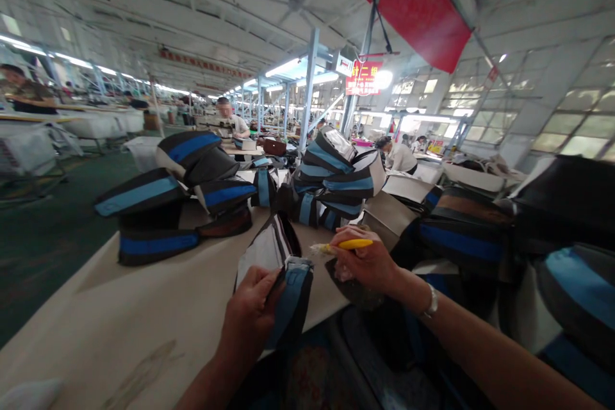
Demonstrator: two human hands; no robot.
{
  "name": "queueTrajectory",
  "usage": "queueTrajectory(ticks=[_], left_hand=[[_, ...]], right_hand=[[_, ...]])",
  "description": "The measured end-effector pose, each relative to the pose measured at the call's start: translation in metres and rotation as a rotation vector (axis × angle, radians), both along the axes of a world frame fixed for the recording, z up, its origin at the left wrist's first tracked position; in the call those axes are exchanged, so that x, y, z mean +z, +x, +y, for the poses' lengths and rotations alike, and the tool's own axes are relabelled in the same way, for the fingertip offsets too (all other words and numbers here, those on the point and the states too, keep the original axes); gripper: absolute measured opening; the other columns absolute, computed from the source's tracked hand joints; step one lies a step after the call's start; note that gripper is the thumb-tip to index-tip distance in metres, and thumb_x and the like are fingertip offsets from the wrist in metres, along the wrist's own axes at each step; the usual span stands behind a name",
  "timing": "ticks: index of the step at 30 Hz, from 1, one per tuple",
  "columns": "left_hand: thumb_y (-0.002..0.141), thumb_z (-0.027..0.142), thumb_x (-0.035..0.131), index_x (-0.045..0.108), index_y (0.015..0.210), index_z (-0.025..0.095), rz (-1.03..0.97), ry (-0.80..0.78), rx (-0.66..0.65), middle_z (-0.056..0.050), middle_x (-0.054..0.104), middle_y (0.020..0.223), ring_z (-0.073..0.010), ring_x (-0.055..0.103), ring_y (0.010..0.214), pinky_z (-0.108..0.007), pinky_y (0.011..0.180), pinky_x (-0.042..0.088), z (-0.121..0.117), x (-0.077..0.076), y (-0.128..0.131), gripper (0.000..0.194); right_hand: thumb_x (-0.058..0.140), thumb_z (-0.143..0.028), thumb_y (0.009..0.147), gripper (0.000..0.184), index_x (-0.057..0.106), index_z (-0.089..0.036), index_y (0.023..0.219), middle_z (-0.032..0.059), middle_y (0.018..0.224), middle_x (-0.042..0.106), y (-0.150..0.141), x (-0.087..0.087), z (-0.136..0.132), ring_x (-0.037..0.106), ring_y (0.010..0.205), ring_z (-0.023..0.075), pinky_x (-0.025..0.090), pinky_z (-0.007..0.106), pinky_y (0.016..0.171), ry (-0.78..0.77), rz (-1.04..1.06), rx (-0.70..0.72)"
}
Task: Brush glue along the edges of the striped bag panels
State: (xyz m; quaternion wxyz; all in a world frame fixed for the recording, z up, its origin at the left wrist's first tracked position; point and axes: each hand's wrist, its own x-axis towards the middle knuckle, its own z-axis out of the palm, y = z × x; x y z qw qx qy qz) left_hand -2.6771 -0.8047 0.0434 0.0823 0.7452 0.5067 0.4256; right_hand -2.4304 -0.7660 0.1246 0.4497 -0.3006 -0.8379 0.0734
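My left hand (254, 311) grips the edge of a black and blue fabric bag piece (292, 298), thumb on top and fingers wrapped round it. White lining shows on the inside of the piece. My right hand (368, 259) is closed round the yellow handle of a brush (353, 244). The brush's pale, worn tip is just right of the piece's upper edge; whether they touch I cannot tell. Beneath my right hand lies a dark, flat thing (362, 295), partly hidden by the hand.
Stacks of similar blue and black pieces (148, 195) stand on the beige table (158, 307) at the left. Another pile (331, 170) rises at the back, and more pieces (461, 237) crowd the right side. A person (233, 120) works beyond the table.
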Motion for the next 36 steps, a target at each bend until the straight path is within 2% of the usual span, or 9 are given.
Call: queueTrajectory(ticks=[5, 8, 11, 15, 20, 22, 27, 31, 36], left_hand=[[0.086, 0.013, 0.049, 0.063, 0.116, 0.014, 0.454, 0.329, 0.085, -0.009, 0.06, 0.093, -0.0211, 0.054, 0.084, -0.031, 0.073, 0.048, -0.001, -0.011, 0.013, 0.033], [0.083, 0.006, 0.05, 0.061, 0.116, 0.01, 0.57, 0.419, 0.083, -0.01, 0.06, 0.095, -0.0226, 0.053, 0.083, -0.035, 0.073, 0.05, -0.003, -0.016, 0.024, 0.034], [0.083, 0.005, 0.052, 0.058, 0.118, 0.008, 0.625, 0.446, 0.076, -0.011, 0.059, 0.095, -0.0236, 0.054, 0.083, -0.037, 0.071, 0.051, -0.007, -0.019, 0.032, 0.035], [0.083, 0.005, 0.053, 0.056, 0.119, 0.009, 0.638, 0.46, 0.05, -0.009, 0.058, 0.095, -0.0225, 0.054, 0.081, -0.037, 0.069, 0.051, -0.011, -0.022, 0.035, 0.036], [0.082, 0.004, 0.055, 0.056, 0.118, 0.01, 0.62, 0.453, 0.016, -0.009, 0.059, 0.097, -0.0227, 0.054, 0.083, -0.037, 0.071, 0.051, -0.013, -0.026, 0.035, 0.037], [0.082, 0.003, 0.055, 0.056, 0.118, 0.009, 0.617, 0.472, 0.014, -0.009, 0.059, 0.097, -0.0232, 0.054, 0.083, -0.038, 0.071, 0.05, -0.014, -0.026, 0.035, 0.037], [0.085, 0.007, 0.053, 0.057, 0.118, 0.011, 0.587, 0.554, 0.044, -0.008, 0.06, 0.095, -0.0226, 0.053, 0.081, -0.037, 0.07, 0.047, -0.011, -0.025, 0.021, 0.034], [0.089, 0.015, 0.056, 0.059, 0.115, 0.016, 0.412, 0.58, 0.15, -0.007, 0.062, 0.097, -0.0212, 0.055, 0.087, -0.033, 0.077, 0.046, 0.003, -0.026, -0.015, 0.026], [0.092, 0.035, 0.057, 0.061, 0.109, 0.018, 0.112, 0.433, 0.391, -0.007, 0.06, 0.099, -0.0209, 0.057, 0.093, -0.033, 0.083, 0.046, 0.01, -0.037, -0.064, 0.024]], right_hand=[[0.061, -0.027, 0.091, 0.007, 0.063, -0.021, 0.087, -0.0005, 0.08, 0.067, -0.012, 0.023, -0.025, 0.063, 0.083, 0.0143, 0.047, 0.032, 0.091, 0.031, 0.049, 0.056], [0.06, -0.024, 0.088, 0.009, 0.06, -0.02, 0.08, -0.001, 0.074, 0.064, -0.023, 0.031, -0.027, 0.059, 0.07, 0.0121, 0.047, 0.029, 0.082, 0.029, -0.14, 0.089], [0.059, -0.02, 0.084, 0.019, 0.053, -0.018, 0.066, -0.0014, 0.06, 0.056, -0.023, 0.036, -0.02, 0.052, 0.06, 0.012, 0.043, 0.028, 0.072, 0.023, -0.359, -0.003], [0.056, -0.024, 0.088, 0.02, 0.056, -0.017, 0.069, -0.0002, 0.064, 0.058, -0.023, 0.038, -0.017, 0.053, 0.063, 0.0119, 0.04, 0.027, 0.071, 0.04, -0.316, -0.099], [0.059, -0.023, 0.084, 0.02, 0.053, -0.018, 0.065, -0.001, 0.06, 0.055, -0.031, 0.033, -0.018, 0.049, 0.058, 0.012, 0.036, 0.027, 0.065, 0.032, -0.536, -0.136], [0.058, -0.024, 0.085, 0.019, 0.055, -0.018, 0.068, -0.0005, 0.062, 0.057, -0.035, 0.031, -0.017, 0.051, 0.061, 0.0126, 0.036, 0.027, 0.067, 0.046, -0.494, -0.192], [0.057, -0.028, 0.088, 0.02, 0.058, -0.017, 0.071, 0.0008, 0.067, 0.06, -0.038, 0.032, -0.01, 0.055, 0.066, 0.0129, 0.039, 0.026, 0.072, -0.024, -0.474, -0.108], [0.058, -0.03, 0.088, 0.019, 0.061, -0.017, 0.074, 0.0006, 0.07, 0.059, -0.028, 0.037, -0.003, 0.052, 0.065, 0.0119, 0.04, 0.027, 0.069, -0.077, -0.065, -0.195], [0.069, -0.043, 0.082, 0.026, 0.061, -0.018, 0.082, -0.0061, 0.056, 0.046, -0.027, 0.02, -0.009, 0.039, 0.048, 0.0068, 0.03, 0.02, 0.046, -0.489, 0.685, -0.049]])
